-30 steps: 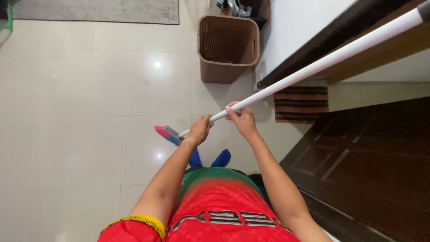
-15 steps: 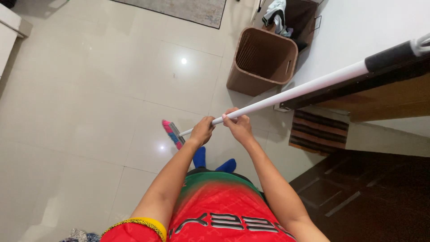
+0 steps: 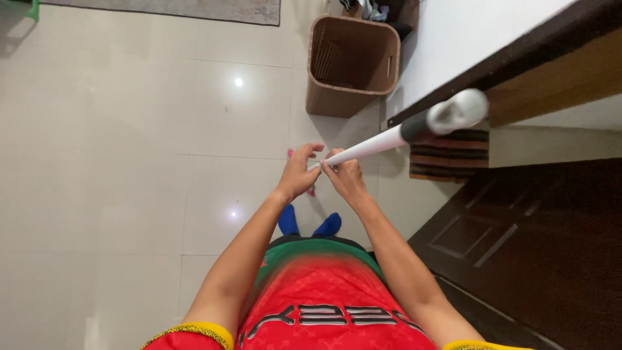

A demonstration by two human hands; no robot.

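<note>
Glossy pale floor tiles (image 3: 129, 162) spread out below and to the left of the hands; a dark panelled wooden door (image 3: 518, 253) stands to their right; above and to the right a white wall (image 3: 466, 39) meets a dark wood frame (image 3: 551, 32). Both forearms reach forward and converge over the red and green shirt (image 3: 324, 304); the left hand (image 3: 299, 175) has its fingers curled, clasping the lower part of a smooth white pole (image 3: 376, 145); the right hand (image 3: 345, 176) sits just beside it, touching, fingers pinched onto the same pole. The pole slants up to the right from the hands, ending in a dark band and a rounded grey cap (image 3: 457, 111). Beyond the hands stands a brown ribbed plastic basket (image 3: 353, 65), squarish and open; its inside looks empty. A striped mat (image 3: 447, 155) lies right of the hands; blue socked feet (image 3: 311, 223) show just below them; a pink bit (image 3: 311, 190) peeks under the left hand.
</note>
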